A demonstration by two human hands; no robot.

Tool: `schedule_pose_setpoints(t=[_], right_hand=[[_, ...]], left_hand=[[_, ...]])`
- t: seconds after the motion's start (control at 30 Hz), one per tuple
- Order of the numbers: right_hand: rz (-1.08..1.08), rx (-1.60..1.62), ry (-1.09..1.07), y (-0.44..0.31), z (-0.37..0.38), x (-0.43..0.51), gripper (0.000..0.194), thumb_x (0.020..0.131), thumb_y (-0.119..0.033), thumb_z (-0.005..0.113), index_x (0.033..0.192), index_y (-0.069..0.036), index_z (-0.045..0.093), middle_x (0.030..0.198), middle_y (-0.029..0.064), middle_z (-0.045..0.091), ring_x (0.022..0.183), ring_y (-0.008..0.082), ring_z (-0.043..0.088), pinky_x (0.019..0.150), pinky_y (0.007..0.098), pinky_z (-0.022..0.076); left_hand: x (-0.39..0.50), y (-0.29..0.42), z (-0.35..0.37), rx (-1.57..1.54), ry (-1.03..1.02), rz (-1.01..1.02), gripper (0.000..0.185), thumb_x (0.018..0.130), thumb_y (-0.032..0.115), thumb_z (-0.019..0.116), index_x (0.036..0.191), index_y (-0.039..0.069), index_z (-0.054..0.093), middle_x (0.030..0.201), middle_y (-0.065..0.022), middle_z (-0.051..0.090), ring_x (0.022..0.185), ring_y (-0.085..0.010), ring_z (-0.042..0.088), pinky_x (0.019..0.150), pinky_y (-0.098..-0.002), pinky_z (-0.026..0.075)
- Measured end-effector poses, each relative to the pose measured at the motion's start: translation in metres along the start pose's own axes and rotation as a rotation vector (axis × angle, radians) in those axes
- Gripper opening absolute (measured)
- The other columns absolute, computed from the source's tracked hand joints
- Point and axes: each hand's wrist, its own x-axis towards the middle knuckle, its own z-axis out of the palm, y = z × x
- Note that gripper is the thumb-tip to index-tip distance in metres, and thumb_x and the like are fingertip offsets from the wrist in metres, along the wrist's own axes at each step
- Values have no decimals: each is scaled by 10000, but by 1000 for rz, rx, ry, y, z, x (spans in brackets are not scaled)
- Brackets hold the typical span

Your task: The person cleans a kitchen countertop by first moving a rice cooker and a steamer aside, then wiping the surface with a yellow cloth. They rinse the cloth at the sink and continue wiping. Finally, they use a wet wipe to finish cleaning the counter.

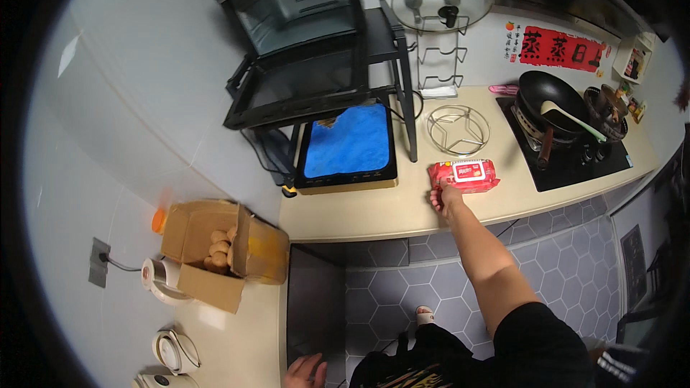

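My right hand (446, 198) reaches to the near left side of a red soft pack of wipes (477, 172) with a white lid, lying on the cream countertop (345, 215). The thumb rests against the pack and the other fingers are curled beside its front edge; whether they grip it cannot be made out. Behind the pack lies a round wire trivet (459, 130) with a star pattern. Low in the view, my left hand (306, 371) hangs by the side counter with its fingers apart, holding nothing visible.
An oven (302, 27) with its door down stands on a black rack (407, 91) over a black-rimmed tray (347, 143) with a blue surface. Right is a cooktop (585, 164) bearing a wok (552, 102). Left are a carton (210, 285) of round brown items and kettles (175, 351).
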Motion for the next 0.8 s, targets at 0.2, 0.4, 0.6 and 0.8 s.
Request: schedule_pose_setpoints(t=[0.2,0.4,0.6,0.8], right_hand=[[-251,-216,-250,5,-60,-76,433,931,-381,492,616,-88,542,494,18,505,377,102,438,357,236,333],[-98,-457,-770,36,-95,-227,414,921,-376,533,728,-20,619,606,46,601,505,107,569,440,228,432],[-269,-832,-408,39,-102,-312,358,873,-363,600,845,-8,638,665,43,612,552,146,565,510,283,450],[-804,-691,632,48,-64,-350,391,663,-260,811,913,-28,621,764,69,583,679,176,575,571,300,461]], left_hand=[[85,0,75,-365,-358,-132,211,855,160,603,1002,16,649,959,-142,652,856,-257,635,752,-340,498],[160,34,184,-1677,-1175,-756,981,763,793,212,1394,44,268,1336,-218,432,1203,-367,447,994,-508,351],[205,103,196,-1733,-1456,-382,972,703,696,563,1363,32,304,1301,-179,467,1178,-313,492,974,-503,407],[212,129,197,-1679,-1788,-258,933,662,557,736,1311,13,345,1196,-151,536,1095,-264,557,912,-421,486]])
